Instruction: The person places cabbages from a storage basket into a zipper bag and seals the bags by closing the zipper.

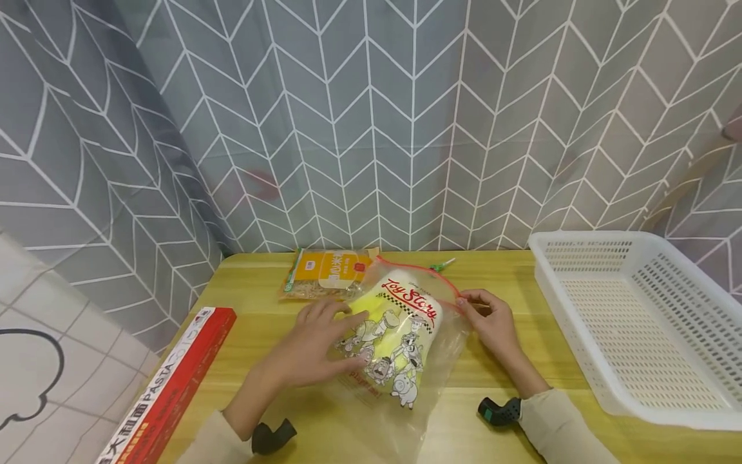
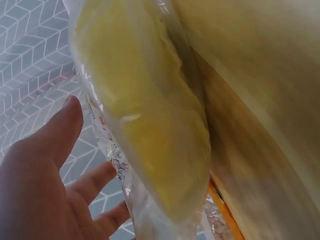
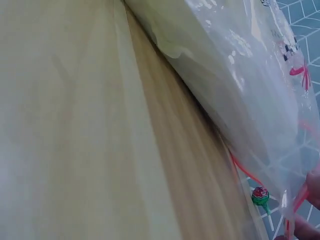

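A clear zip bag [image 1: 414,335] with a red zip strip and a printed "Toy Story" design lies on the table, holding something soft, yellow and white. My left hand [image 1: 313,345] touches the bag's left side with its fingers spread. In the left wrist view, the fingertips of that hand [image 2: 55,185] meet the plastic, and the thumb stands off it. At the bag's upper right corner, my right hand [image 1: 493,322] pinches the end of the red strip between thumb and finger. Only part of this hand [image 3: 307,229] shows in the right wrist view.
Behind the bag lies a yellow food packet [image 1: 327,274], beside a green-wrapped lollipop [image 1: 443,265]. A long red and white pasta box [image 1: 174,380] runs along the table's left side. On the right stands a white slotted plastic basket [image 1: 570,328]. A patterned curtain [image 1: 371,129] hangs behind.
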{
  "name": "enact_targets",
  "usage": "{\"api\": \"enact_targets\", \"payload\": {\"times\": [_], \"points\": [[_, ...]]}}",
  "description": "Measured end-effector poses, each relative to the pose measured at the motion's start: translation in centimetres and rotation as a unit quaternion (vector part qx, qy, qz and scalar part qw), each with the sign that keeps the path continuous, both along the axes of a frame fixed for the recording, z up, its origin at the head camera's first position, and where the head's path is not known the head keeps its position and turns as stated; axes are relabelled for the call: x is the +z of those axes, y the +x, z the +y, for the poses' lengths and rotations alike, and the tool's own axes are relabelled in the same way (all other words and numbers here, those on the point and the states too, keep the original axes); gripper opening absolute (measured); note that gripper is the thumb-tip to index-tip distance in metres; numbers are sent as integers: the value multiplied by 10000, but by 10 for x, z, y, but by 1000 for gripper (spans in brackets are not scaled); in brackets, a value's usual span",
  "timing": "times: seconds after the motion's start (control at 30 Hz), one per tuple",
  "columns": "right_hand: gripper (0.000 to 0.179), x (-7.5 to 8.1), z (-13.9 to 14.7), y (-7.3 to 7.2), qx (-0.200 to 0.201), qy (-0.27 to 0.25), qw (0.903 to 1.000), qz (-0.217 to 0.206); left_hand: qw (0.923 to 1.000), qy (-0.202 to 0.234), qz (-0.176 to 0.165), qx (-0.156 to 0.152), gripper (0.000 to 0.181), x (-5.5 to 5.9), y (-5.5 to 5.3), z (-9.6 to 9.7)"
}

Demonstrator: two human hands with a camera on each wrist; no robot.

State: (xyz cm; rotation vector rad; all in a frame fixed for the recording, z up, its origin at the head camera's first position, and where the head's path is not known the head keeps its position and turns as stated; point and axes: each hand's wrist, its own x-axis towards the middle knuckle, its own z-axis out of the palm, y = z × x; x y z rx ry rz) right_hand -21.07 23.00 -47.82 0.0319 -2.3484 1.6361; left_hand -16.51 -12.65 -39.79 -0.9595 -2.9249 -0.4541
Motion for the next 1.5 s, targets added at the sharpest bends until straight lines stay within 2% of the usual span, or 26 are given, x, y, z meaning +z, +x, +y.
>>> {"api": "enact_targets", "payload": {"times": [0.1, 0.2, 0.3, 0.37, 0.57, 0.7, 0.83, 0.97, 1.1, 1.27, 1.37, 1.5], "points": [[36, 0, 5, 0, 62, 410, 9991, 62, 9996, 164, -189, 110, 74, -3, 2, -4], [39, -1, 15, 1, 33, 1103, 9938, 113, 9985, 253, -416, 243, 76, -9, 3, -8], [34, -2, 24, 2, 43, 1678, 9858, 82, 9972, 300, -597, 333, 77, -15, 5, -11], [30, -3, 27, 3, 96, 1840, 9829, 32, 9963, 330, -674, 411, 78, -19, 7, -11], [24, -1, 20, 7, 120, 1403, 9899, -187, 9950, 419, -755, 506, 80, -26, 14, -7], [24, -1, 13, 6, -79, 828, 9960, -333, 9940, 560, -846, 418, 80, -24, 20, -4], [24, -2, 10, 5, -215, 289, 9989, -307, 9901, 731, -1157, 319, 81, -20, 26, -1], [22, -4, 10, 5, -312, 160, 9990, -267, 9856, 851, -1454, 155, 78, -16, 32, 3], [20, -5, 11, 4, -407, 100, 9989, -228, 9830, 915, -1592, -26, 73, -12, 35, 6], [19, -7, 11, 4, -483, 31, 9986, -217, 9817, 1147, -1520, -61, 68, -13, 28, 3], [20, -8, 10, 4, -481, 30, 9986, -198, 9797, 1459, -1370, -73, 65, -18, 18, -1], [21, -9, 10, 4, -493, 26, 9986, -163, 9712, 2003, -1282, -127, 62, -25, 0, -6]]}}
